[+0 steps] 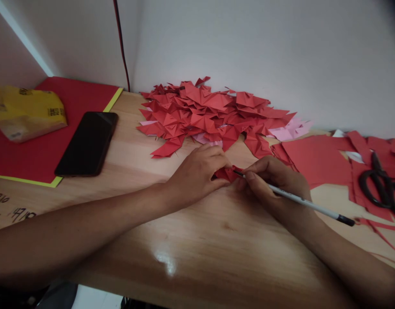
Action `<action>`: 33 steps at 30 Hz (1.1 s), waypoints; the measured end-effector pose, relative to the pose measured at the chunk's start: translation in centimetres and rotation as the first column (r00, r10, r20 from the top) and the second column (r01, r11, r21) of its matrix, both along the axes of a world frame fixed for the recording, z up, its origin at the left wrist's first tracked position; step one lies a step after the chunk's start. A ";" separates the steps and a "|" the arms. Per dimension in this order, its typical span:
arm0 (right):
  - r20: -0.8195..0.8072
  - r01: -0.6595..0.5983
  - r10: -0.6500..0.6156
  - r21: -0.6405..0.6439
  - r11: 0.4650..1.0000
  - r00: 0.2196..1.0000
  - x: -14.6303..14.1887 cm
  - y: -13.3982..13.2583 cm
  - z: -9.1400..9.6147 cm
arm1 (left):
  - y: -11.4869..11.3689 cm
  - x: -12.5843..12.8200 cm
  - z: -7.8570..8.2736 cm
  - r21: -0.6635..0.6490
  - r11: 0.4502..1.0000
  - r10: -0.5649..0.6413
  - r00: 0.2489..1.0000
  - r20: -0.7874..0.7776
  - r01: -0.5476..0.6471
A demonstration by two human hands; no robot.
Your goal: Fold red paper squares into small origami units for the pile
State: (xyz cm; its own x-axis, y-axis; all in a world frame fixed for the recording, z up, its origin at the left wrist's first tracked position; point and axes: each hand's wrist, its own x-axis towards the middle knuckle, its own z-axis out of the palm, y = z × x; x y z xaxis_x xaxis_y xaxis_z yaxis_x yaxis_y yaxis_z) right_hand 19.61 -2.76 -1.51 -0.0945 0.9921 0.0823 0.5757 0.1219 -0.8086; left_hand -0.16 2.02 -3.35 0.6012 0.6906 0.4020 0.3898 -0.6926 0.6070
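My left hand (197, 174) rests on the wooden table (197, 249), fingers pinched on a small folded red paper piece (226, 173). My right hand (274, 180) is closed around a thin white pen (308, 204) with a black end; its tip touches the same red piece. Both hands meet at the middle of the table. Just behind them lies a heap of several folded red paper shapes (204, 111).
A black phone (87, 143) lies on a red sheet (33, 154) at the left, beside a yellow packet (25, 111). Flat red paper sheets (316, 161) and black scissors (382, 186) sit at the right. Pink paper (290, 128) lies by the wall. A red cable (122, 43) hangs in the corner.
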 end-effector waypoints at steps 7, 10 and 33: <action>0.005 -0.012 0.012 -0.001 1.000 1.000 0.0 0.0 0.1 | -0.1 0.1 0.0 0.009 1.000 0.000 1.000 0.000 0.000; 0.007 -0.016 0.016 -0.001 1.000 1.000 0.1 0.0 0.2 | -0.1 0.1 0.1 0.009 1.000 0.005 1.000 -0.004 -0.005; -0.022 -0.007 0.007 -0.020 1.000 1.000 0.0 0.0 0.2 | -0.1 0.1 0.3 0.004 1.000 0.003 1.000 -0.012 -0.003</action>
State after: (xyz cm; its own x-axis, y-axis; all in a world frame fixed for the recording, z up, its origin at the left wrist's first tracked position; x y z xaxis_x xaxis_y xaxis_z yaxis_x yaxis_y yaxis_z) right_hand 19.60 -2.81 -1.29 -0.0996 0.9929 0.0645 0.5571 0.1093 -0.8232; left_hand -0.08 1.91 -3.08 0.6037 0.6911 0.3974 0.3995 -0.6937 0.5994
